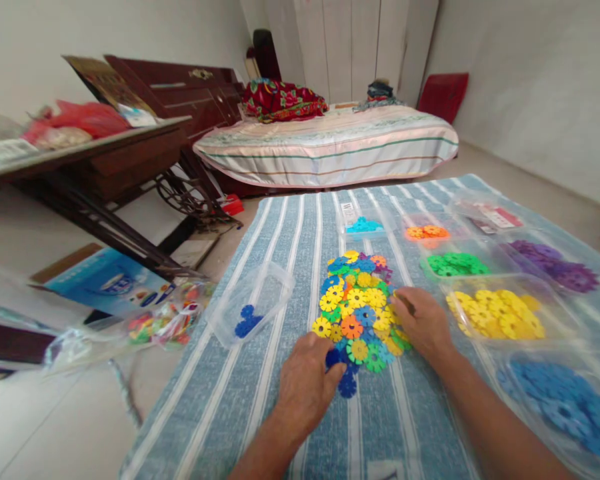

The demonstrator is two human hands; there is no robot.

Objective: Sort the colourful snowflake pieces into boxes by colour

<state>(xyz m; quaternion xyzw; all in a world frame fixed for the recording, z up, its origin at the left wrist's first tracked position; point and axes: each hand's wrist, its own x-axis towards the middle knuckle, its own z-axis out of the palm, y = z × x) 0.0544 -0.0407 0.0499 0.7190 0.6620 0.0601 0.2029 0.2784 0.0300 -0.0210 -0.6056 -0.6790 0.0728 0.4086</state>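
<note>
A pile of notched plastic snowflake discs [357, 313] in yellow, green, orange and several blues lies on the striped cloth. My left hand [307, 377] is at the near left edge of the pile, thumb and fingers closed on a dark blue disc [333, 360]. Another dark blue disc [347, 385] lies just in front of its thumb. At the right edge of the pile my right hand [425, 327] has its fingers pinched together, with a yellow disc at the tips, partly hidden. Left of the pile, a clear plastic box [275, 283] holds a few dark blue discs [247, 321].
Along the right stand clear boxes of yellow discs [500, 313], green discs [457, 264], purple discs [555, 267] and blue discs [560, 400]. Farther back are boxes with orange discs [427, 232] and light blue discs [364, 225]. A bed [330, 150] stands beyond the cloth.
</note>
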